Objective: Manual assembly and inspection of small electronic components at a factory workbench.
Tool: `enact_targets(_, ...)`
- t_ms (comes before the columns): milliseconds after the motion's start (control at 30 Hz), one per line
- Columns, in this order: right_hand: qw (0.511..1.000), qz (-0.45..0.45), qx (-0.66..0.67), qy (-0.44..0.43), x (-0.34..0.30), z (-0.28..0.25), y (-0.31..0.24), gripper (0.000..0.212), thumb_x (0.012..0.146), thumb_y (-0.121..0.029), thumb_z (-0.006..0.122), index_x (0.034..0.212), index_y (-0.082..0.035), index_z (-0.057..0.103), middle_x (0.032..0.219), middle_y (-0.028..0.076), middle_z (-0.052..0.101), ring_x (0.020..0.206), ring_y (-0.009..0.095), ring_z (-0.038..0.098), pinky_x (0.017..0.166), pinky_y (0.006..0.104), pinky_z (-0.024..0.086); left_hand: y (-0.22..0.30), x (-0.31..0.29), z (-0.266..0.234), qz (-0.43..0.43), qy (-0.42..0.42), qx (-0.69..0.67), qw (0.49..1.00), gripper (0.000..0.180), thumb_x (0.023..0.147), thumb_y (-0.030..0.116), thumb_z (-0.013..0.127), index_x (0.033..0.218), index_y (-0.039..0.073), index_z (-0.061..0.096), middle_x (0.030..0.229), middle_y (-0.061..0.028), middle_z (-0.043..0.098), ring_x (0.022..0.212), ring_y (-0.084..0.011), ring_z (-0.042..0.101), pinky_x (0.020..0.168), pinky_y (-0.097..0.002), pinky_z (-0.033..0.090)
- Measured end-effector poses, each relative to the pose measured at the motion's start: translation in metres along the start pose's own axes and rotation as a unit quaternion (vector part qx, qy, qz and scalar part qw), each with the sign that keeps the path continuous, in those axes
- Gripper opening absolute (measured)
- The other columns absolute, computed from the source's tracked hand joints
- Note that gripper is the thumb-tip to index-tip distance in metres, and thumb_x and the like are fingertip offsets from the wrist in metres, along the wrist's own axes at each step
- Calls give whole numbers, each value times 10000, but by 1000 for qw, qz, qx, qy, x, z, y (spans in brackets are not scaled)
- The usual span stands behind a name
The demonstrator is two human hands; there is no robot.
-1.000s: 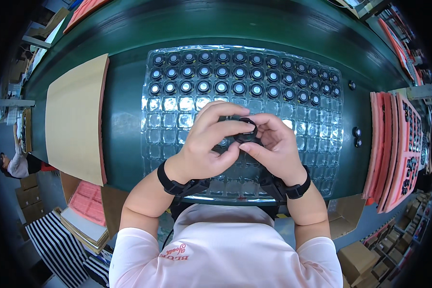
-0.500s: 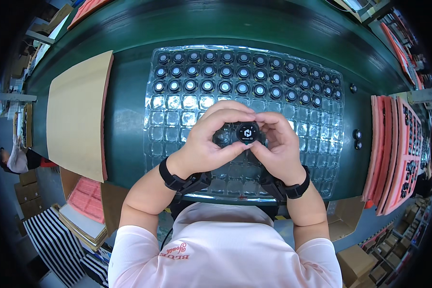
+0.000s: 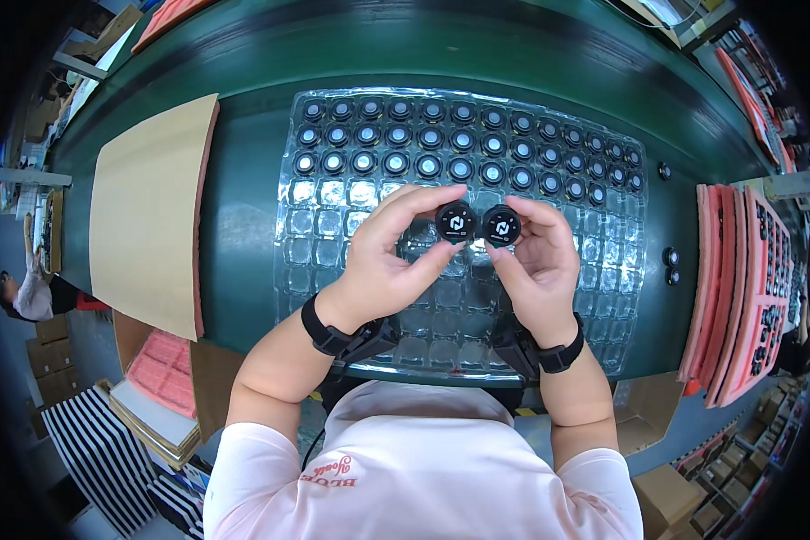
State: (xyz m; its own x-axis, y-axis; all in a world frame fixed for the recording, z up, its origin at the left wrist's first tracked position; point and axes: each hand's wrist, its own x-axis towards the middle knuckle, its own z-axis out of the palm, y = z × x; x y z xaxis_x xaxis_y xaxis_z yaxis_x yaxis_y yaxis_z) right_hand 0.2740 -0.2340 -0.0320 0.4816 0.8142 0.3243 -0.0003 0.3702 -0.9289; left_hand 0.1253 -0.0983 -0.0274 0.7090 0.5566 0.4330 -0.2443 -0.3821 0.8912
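Observation:
My left hand (image 3: 389, 256) pinches a small round black speaker (image 3: 455, 222) between thumb and fingertips. A matching round speaker (image 3: 501, 225) is gripped the same way in my right hand (image 3: 546, 270). Both turn their flat black faces, each with a white mark, up toward me. They are side by side, a narrow gap between them. Below lies a clear plastic tray (image 3: 324, 270) with rows of square pockets. Its far rows hold several black speakers with pale grey centres (image 3: 429, 166); the pockets nearer me look vacant where they show.
A tan board with a pink foam edge (image 3: 153, 216) lies left on the green work surface (image 3: 243, 207). Loose black speakers (image 3: 671, 256) sit right of the tray. Pink foam trays (image 3: 724, 288) stand stacked at far right. Another person (image 3: 31, 292) is at far left.
My hands have moved apart slightly. Two speakers now show side by side where only one face was visible between my fingers. The tray has shifted slightly rightward in view.

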Motion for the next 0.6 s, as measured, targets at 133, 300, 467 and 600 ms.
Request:
enact_targets(133, 1000, -1, -1, -2, 1, 1, 0, 528, 870, 129, 667, 1370, 48, 519, 1250, 113, 595, 1113, 160, 623, 983, 324, 507, -1, -1, 1, -6, 4, -2, 1000, 555, 794, -32, 744, 1333, 44, 635, 1108, -94, 662, 965, -195, 631, 881, -311, 511)
enact_targets(300, 1000, 6, -3, 1, 1, 2, -2, 536, 868, 131, 670, 1376, 53, 516, 1243, 110, 602, 1093, 149, 623, 981, 321, 502, -1, -2, -1, -14, -8, 6, 1000, 571, 795, -24, 751, 1347, 52, 632, 1118, -89, 662, 967, -190, 629, 880, -301, 507)
enact_targets(467, 1000, 19, 0, 3, 1, 3, -3, 549, 863, 137, 671, 1383, 55, 515, 1238, 107, 608, 1074, 141, 622, 973, 318, 502, 0, -2, 0, -23, -2, -3, 1000, 584, 790, -11, 763, 1355, 57, 631, 1125, -87, 663, 971, -187, 627, 883, -300, 507)
enact_targets(600, 1000, 27, 5, 2, 1, 3, -3, 561, 858, 129, 692, 1386, 55, 515, 1244, 110, 606, 1065, 141, 620, 958, 310, 505, 0, -2, 0, -22, -3, 1, 1000, 585, 793, 1, 774, 1358, 53, 631, 1127, -93, 662, 973, -186, 626, 889, -304, 509)
